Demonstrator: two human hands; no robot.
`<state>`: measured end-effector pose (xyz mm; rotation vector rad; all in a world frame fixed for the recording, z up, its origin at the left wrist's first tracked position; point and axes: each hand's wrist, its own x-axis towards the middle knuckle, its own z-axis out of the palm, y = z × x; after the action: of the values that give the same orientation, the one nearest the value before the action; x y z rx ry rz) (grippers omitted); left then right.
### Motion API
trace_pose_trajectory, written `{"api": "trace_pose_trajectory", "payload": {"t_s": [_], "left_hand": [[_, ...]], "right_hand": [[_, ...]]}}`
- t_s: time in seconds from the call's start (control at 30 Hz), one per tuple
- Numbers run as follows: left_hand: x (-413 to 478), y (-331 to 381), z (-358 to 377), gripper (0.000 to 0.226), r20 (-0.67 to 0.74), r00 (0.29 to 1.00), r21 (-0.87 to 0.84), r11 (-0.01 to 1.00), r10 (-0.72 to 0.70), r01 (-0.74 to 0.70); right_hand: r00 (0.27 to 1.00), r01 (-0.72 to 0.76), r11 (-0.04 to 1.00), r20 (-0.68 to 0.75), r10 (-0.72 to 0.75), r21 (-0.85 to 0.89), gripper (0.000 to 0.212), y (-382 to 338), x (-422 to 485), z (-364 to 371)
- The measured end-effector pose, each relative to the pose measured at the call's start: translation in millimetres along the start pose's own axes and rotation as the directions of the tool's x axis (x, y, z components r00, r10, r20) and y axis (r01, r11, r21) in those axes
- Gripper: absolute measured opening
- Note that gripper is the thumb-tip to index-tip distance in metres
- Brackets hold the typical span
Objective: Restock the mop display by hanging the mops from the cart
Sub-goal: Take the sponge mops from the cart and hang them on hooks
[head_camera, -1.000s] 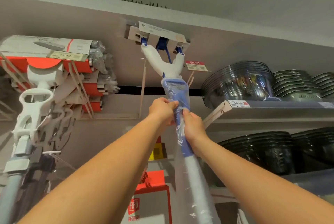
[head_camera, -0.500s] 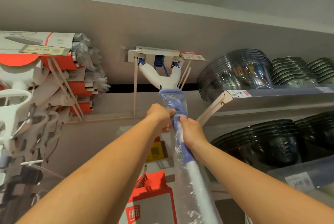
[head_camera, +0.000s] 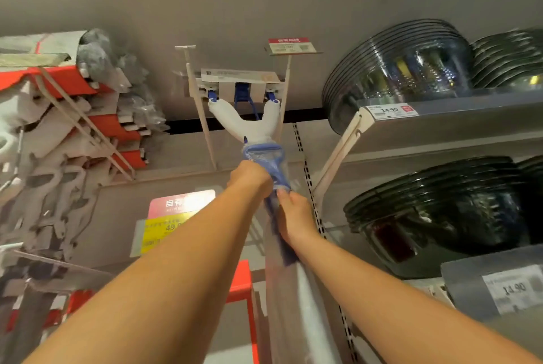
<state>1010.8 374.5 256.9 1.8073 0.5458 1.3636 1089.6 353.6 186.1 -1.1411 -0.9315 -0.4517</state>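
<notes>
Grey wall point(head_camera: 264, 5); shelf point(head_camera: 470, 125) of glass bowls point(head_camera: 399, 70) at right. Mop point(head_camera: 249, 125): left hand point(head_camera: 251, 177) and right hand point(head_camera: 295, 217) curled round its wrapped handle.

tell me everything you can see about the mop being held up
The mop has a white Y-shaped yoke, blue joints, a blue collar and a pale shaft, both under clear film. Its head, under a printed card, sits between two pale display prongs. It stands nearly upright, head up. The left hand grips the blue collar; the right hand grips the shaft just below.
</notes>
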Motion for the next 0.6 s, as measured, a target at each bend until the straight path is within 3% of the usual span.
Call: {"api": "trace_pose_trajectory", "payload": {"t_s": [0.17,0.27,0.43,0.6], "left_hand": [[14,-41,26,0.003,-0.005,0.999,-0.195,0.98,-0.049,0.047],[16,-66,45,0.019,-0.081,0.989,-0.345,0.935,-0.123,0.088],[25,-97,61,0.013,-0.096,0.97,-0.451,0.878,-0.224,0.158],[45,-114,70,0.019,-0.119,0.957,-0.51,0.843,-0.265,0.17]], "right_hand": [[0.998,-0.069,0.997,0.007,0.068,0.037,0.036,26,4,10],[0.995,-0.092,0.995,0.037,0.091,0.031,0.035,45,3,13],[0.982,-0.172,0.984,0.088,0.168,0.048,0.044,82,-1,32],[0.953,-0.298,0.945,0.095,0.287,0.135,0.032,98,2,48]]}}
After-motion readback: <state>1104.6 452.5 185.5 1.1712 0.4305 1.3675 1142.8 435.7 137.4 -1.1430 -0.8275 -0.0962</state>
